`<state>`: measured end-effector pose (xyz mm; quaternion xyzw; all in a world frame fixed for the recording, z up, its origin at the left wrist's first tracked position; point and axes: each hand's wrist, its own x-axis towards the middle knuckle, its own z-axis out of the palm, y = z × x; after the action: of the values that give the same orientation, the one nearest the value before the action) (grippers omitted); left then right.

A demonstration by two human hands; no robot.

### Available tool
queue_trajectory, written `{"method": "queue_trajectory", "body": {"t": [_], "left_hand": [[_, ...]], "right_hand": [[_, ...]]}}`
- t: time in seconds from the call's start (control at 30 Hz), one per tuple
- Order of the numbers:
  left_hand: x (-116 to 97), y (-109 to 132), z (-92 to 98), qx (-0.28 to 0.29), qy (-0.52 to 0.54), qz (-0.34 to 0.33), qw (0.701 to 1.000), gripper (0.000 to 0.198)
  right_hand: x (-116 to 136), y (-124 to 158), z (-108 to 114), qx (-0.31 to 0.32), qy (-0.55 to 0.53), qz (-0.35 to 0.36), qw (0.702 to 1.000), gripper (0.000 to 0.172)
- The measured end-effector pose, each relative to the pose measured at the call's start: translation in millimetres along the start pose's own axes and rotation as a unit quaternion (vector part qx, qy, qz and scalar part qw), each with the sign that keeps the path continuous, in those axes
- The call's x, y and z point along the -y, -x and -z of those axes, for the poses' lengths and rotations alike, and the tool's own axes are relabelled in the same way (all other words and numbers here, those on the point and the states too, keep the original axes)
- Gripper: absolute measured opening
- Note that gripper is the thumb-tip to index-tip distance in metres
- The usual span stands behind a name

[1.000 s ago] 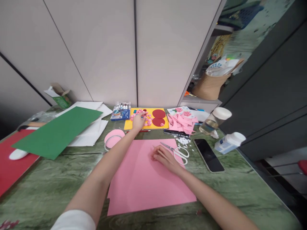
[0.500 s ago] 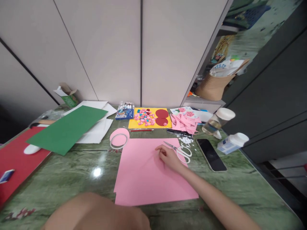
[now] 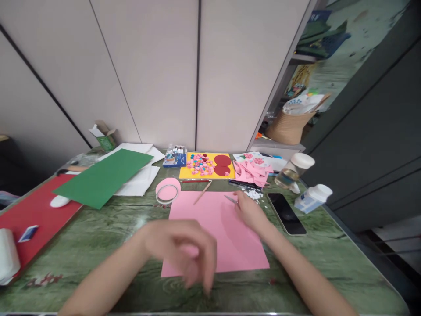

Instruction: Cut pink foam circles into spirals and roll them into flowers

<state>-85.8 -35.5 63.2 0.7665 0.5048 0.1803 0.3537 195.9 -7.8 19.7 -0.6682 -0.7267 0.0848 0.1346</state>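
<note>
My right hand (image 3: 250, 211) is closed over the handles of the scissors (image 3: 230, 199), hiding them; only part of the blades shows, pointing left. Beneath lies a sheet of pink paper (image 3: 210, 232) on the green table. My left hand (image 3: 186, 248) hovers over the paper's near left part, smeared by motion. Its fingers are bent but apart, with nothing visible in them. A wooden pencil (image 3: 203, 192) lies slanted across the paper's far edge. Left of it, a ring of tape (image 3: 167, 193) rests on a round pink paper piece (image 3: 173, 181).
A phone (image 3: 286, 213), a white bottle (image 3: 314, 198) and a jar of liquid (image 3: 294, 171) stand to the right. Pink scraps (image 3: 252, 172) and a yellow sheet (image 3: 184, 172) with pompoms lie behind. Green paper (image 3: 105, 177) and red paper (image 3: 36, 215) are on the left.
My right hand has moved right onto the scissors' handles. My left hand has come up over the pink paper. A wooden pencil now shows at the paper's far edge.
</note>
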Motion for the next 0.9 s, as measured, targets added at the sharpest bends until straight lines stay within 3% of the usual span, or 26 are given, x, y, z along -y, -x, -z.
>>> {"method": "queue_trajectory", "body": {"t": [0.07, 0.13, 0.17, 0.2, 0.33, 0.67, 0.77, 0.9], "left_hand": [[10.5, -32.4, 10.9, 0.018, -0.06, -0.046, 0.997, 0.038], [29.1, -55.3, 19.3, -0.028, -0.185, -0.051, 0.981, 0.032], [39.9, -62.8, 21.7, -0.06, -0.278, -0.01, 0.959, 0.032], [50.6, -67.8, 22.9, -0.074, -0.307, 0.02, 0.949, 0.034], [79.4, -70.8, 21.4, -0.075, -0.35, 0.064, 0.931, 0.03], [92.2, -50.1, 39.9, -0.079, -0.398, 0.18, 0.896, 0.03], [95.4, -61.5, 48.0, -0.087, -0.399, 0.178, 0.895, 0.038], [101.9, -97.5, 62.3, -0.081, -0.399, 0.15, 0.901, 0.048]], "right_hand": [[-12.4, 9.1, 9.7, 0.014, 0.047, -0.02, 0.999, 0.025], [-23.1, 16.2, 12.6, 0.029, 0.079, -0.033, 0.996, 0.022], [-27.2, 18.3, 12.0, 0.037, 0.089, -0.033, 0.995, 0.022], [-30.5, 19.4, 10.5, 0.043, 0.096, -0.035, 0.994, 0.022], [-37.7, 16.8, 3.4, 0.055, 0.115, -0.044, 0.991, 0.022], [-51.4, 16.9, -1.2, 0.052, 0.104, -0.023, 0.993, 0.022], [-53.5, 16.9, -2.2, 0.048, 0.098, -0.019, 0.994, 0.022], [-54.7, 17.6, -2.2, 0.042, 0.088, -0.012, 0.995, 0.021]]}}
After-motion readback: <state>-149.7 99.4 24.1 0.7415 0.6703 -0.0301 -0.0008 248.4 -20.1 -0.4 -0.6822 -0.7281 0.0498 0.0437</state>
